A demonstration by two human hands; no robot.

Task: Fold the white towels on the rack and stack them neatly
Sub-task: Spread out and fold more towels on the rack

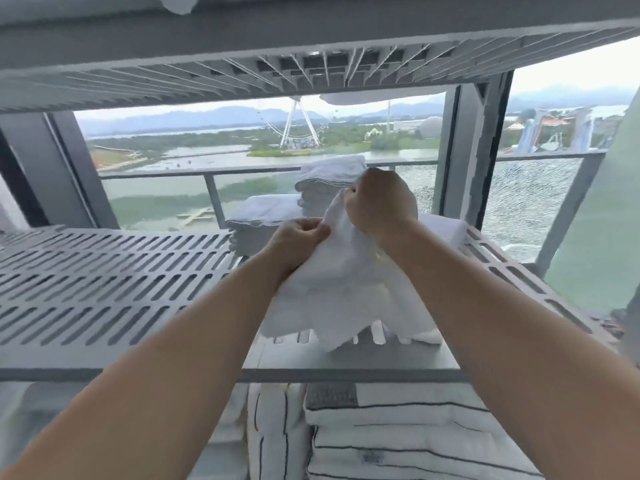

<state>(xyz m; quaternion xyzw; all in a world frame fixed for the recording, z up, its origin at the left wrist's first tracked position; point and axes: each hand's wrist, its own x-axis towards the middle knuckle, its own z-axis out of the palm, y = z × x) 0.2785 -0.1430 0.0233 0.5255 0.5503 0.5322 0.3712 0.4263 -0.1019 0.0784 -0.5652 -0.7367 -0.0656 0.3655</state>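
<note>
Head view: I have both hands raised over the grey slotted shelf (121, 278). My left hand (298, 237) pinches one edge of the loose white towel (346, 285) with curled fingers. My right hand (379, 202), slightly higher, is closed round the same towel's upper edge. The towel hangs bunched between them, and its lower end lies on the right front of the shelf, reaching the front lip.

I judge the main risk to be the tall stack (332, 178) of folded towels at the back of the shelf, just behind my right knuckles. A wide shake to open the cloth could topple it. The lower stack (263, 216) beside it, just beyond my left hand, is exposed too. Both grips are close together on a crumpled edge, so I may be holding the wrong corners, which would give a crooked fold. The tail could also slip off the front lip.

The shelf holds both stacks and another folded towel (445, 226) at its back right. Below the shelf lie striped linens (398, 431), piled flat.
</note>
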